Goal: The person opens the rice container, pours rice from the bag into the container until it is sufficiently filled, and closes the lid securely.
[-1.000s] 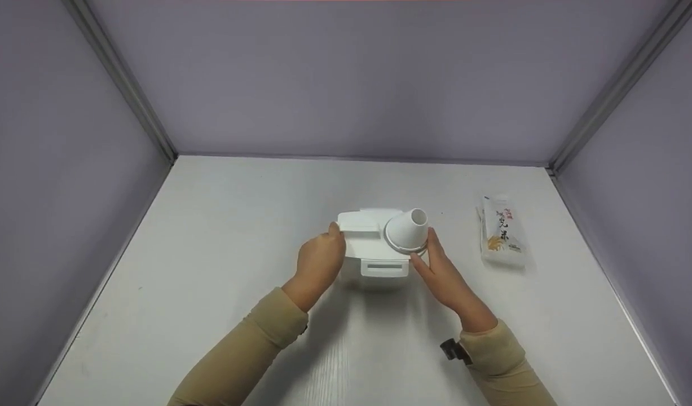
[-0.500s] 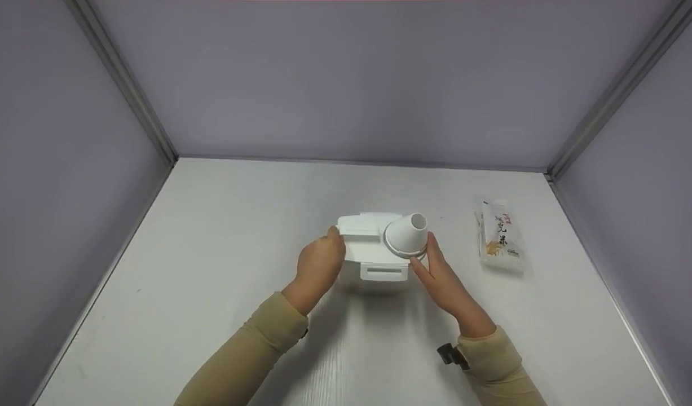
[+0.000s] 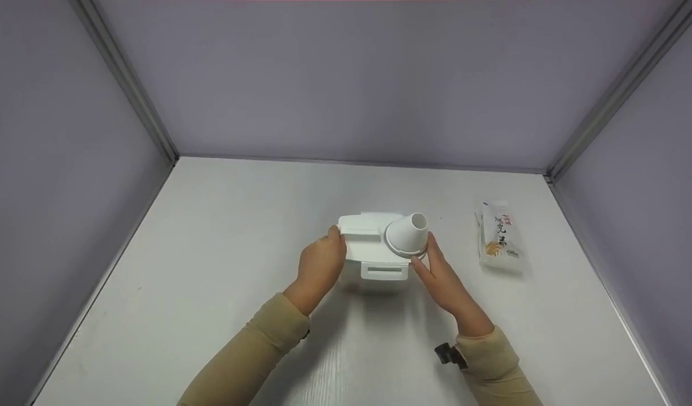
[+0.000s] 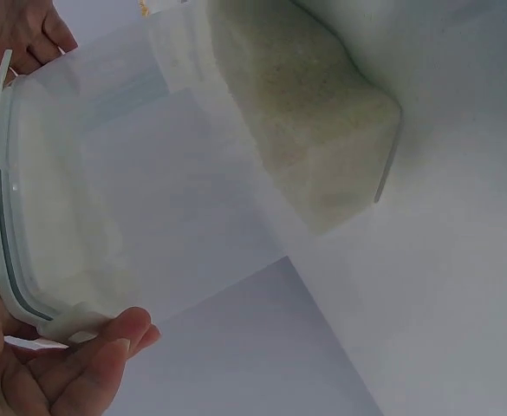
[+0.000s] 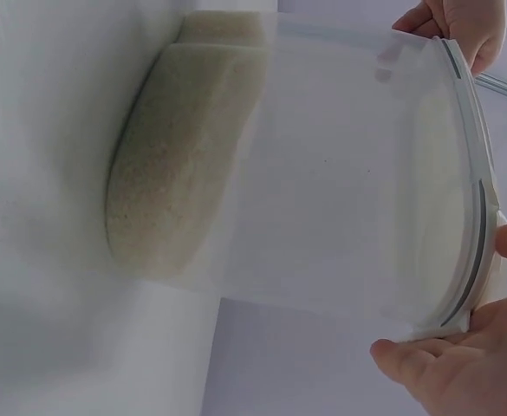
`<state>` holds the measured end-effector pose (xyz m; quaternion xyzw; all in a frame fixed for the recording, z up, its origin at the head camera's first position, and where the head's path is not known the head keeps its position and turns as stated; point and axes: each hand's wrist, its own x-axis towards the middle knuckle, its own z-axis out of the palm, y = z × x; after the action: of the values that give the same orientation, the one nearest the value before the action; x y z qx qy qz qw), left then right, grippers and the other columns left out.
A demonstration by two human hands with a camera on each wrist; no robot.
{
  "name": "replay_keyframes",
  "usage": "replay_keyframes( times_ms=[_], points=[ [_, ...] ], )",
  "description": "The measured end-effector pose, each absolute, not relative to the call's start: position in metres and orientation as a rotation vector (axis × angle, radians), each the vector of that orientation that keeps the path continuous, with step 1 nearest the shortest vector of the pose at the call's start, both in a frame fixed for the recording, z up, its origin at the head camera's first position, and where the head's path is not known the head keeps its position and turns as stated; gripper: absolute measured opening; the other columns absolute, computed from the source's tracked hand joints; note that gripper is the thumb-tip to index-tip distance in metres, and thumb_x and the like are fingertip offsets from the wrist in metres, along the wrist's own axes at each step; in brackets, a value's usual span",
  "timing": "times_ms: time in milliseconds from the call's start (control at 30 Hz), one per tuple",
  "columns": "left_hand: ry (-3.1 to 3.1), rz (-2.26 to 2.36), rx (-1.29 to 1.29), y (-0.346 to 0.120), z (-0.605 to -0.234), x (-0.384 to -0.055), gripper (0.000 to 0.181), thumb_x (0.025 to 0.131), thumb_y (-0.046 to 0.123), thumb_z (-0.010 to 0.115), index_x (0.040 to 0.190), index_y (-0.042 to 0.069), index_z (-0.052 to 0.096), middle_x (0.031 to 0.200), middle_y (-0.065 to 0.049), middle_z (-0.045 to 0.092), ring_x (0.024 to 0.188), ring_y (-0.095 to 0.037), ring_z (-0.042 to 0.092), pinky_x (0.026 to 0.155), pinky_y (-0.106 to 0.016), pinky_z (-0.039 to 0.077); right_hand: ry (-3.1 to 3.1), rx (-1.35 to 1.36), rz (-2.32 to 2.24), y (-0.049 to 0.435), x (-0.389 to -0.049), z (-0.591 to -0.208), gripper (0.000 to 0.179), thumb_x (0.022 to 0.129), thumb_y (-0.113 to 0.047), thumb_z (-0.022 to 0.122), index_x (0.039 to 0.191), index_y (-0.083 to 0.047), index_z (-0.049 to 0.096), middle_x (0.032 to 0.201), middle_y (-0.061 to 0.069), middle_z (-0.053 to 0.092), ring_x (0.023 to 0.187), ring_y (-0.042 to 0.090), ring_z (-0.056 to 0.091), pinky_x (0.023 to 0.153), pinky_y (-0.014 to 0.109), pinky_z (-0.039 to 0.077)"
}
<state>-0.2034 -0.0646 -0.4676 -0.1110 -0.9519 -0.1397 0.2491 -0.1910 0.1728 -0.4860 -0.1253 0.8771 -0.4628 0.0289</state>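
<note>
A clear plastic rice container [image 5: 322, 173] stands upright on the table, with pale rice [image 4: 305, 113] heaped in its lower part. Its white lid [image 3: 364, 251] is on top and carries a raised handle [image 3: 360, 224] and a cone-shaped spout [image 3: 406, 235]. At the lid's left end, my left hand [image 3: 321, 260] grips the edge, fingertips curled over the side latch [image 4: 73, 322]. My right hand [image 3: 446, 282] holds the right end beside the spout, thumb on the lid's edge and fingers along the side latch. The front latch [image 3: 384, 272] sticks out from the lid.
A clear packet [image 3: 499, 234] printed with dark and red characters lies on the white table [image 3: 238, 225] to the right of the container. Grey-lilac walls [image 3: 351, 84] enclose the table at the back and both sides.
</note>
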Motion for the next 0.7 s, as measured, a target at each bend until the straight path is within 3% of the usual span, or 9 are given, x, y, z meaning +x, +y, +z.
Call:
replay_keyframes(
  times_ms=[233,400,467,533,633,700],
  points=[
    [-2.535,-0.181,-0.383,-0.063,-0.466,-0.204,0.013,0.093,0.009,0.056,0.093,-0.005,0.056,0.052,-0.007,0.056,0.038,-0.010,0.046,0.032,-0.027,0.041,2.571,-0.384,-1.636,0.173,-0.192,-0.488,0.071,0.102,-0.029,0.037,0.145,0.004,-0.009,0.153,0.019,-0.007,0.140,0.032,-0.001,0.111,0.043,0.012],
    [-2.593,-0.258,-0.371,-0.064,-0.466,-0.208,0.015,0.095,0.014,0.053,0.091,-0.001,0.055,0.060,-0.008,0.059,0.043,-0.014,0.052,0.035,-0.032,0.043,2.582,-0.353,-1.641,0.174,-0.193,-0.491,0.071,0.102,-0.030,0.038,0.146,0.003,-0.007,0.153,0.018,-0.005,0.140,0.030,0.002,0.111,0.042,0.014],
    [-2.664,-0.372,-0.373,-0.067,-0.466,-0.212,0.019,0.097,0.015,0.049,0.103,-0.001,0.055,0.081,-0.012,0.066,0.059,-0.018,0.062,0.044,-0.034,0.049,2.585,-0.358,-1.636,0.174,-0.194,-0.492,0.072,0.101,-0.032,0.038,0.146,0.002,-0.007,0.154,0.018,-0.005,0.140,0.029,0.003,0.111,0.041,0.015],
    [-2.719,-0.508,-0.400,-0.072,-0.466,-0.217,0.028,0.097,0.015,0.046,0.120,-0.001,0.052,0.111,-0.015,0.063,0.087,-0.023,0.065,0.062,-0.037,0.054,2.592,-0.368,-1.620,0.173,-0.196,-0.492,0.072,0.101,-0.033,0.038,0.146,0.002,-0.007,0.154,0.018,-0.005,0.140,0.029,0.003,0.111,0.042,0.015],
    [-2.757,-0.737,-0.497,-0.080,-0.463,-0.226,0.040,0.097,0.011,0.044,0.136,0.005,0.043,0.142,-0.014,0.040,0.123,-0.028,0.046,0.093,-0.040,0.044,2.615,-0.372,-1.590,0.171,-0.200,-0.490,0.072,0.101,-0.034,0.037,0.146,0.002,-0.006,0.154,0.018,-0.004,0.140,0.030,0.003,0.111,0.043,0.013],
    [-2.766,-0.842,-0.567,-0.085,-0.461,-0.232,0.039,0.096,0.009,0.043,0.135,0.005,0.044,0.147,-0.014,0.033,0.132,-0.029,0.034,0.103,-0.042,0.034,2.626,-0.359,-1.560,0.171,-0.202,-0.488,0.073,0.101,-0.038,0.036,0.147,0.000,-0.006,0.154,0.017,-0.003,0.141,0.030,0.003,0.112,0.044,0.011]
  ],
)
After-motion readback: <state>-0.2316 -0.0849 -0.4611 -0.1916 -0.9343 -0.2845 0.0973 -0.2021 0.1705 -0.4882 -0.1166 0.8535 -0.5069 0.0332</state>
